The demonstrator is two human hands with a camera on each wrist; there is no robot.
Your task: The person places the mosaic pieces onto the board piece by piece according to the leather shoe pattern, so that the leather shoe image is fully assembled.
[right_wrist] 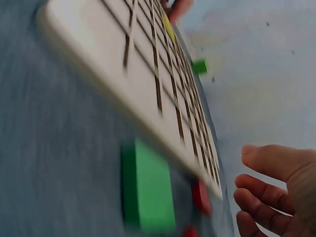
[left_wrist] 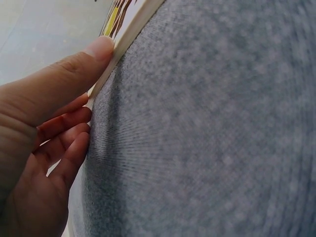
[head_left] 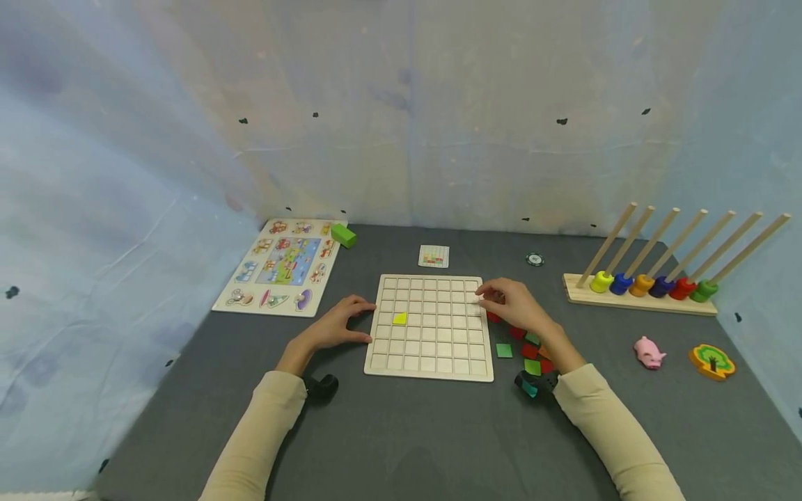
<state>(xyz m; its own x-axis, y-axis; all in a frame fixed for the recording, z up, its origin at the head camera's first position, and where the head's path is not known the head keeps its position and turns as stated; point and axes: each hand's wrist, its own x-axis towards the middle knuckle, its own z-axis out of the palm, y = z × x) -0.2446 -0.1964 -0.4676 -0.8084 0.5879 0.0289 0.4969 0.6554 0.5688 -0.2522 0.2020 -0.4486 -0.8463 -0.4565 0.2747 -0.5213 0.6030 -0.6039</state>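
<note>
A pale wooden grid board (head_left: 429, 370) lies flat on the dark table, with one yellow tile (head_left: 399, 319) in a cell on its left side. My left hand (head_left: 335, 325) rests against the board's left edge, thumb and fingertips spread along it. Close up in the left wrist view, the thumb (left_wrist: 74, 71) touches the rim. Over the board's upper right edge hovers my right hand (head_left: 515, 306), fingers loosely bent and nothing between them. Beneath and beside that arm are loose red, orange and green tiles, among them a green tile (head_left: 504, 351) near the board.
A small pattern card (head_left: 434, 256) lies behind the board. Far left are a picture puzzle (head_left: 250, 282) and a green block (head_left: 343, 235). On the right stand a peg rack (head_left: 639, 299) with coloured rings, a pink pig (head_left: 649, 353), a tree piece (head_left: 712, 362) and a round chip (head_left: 535, 259).
</note>
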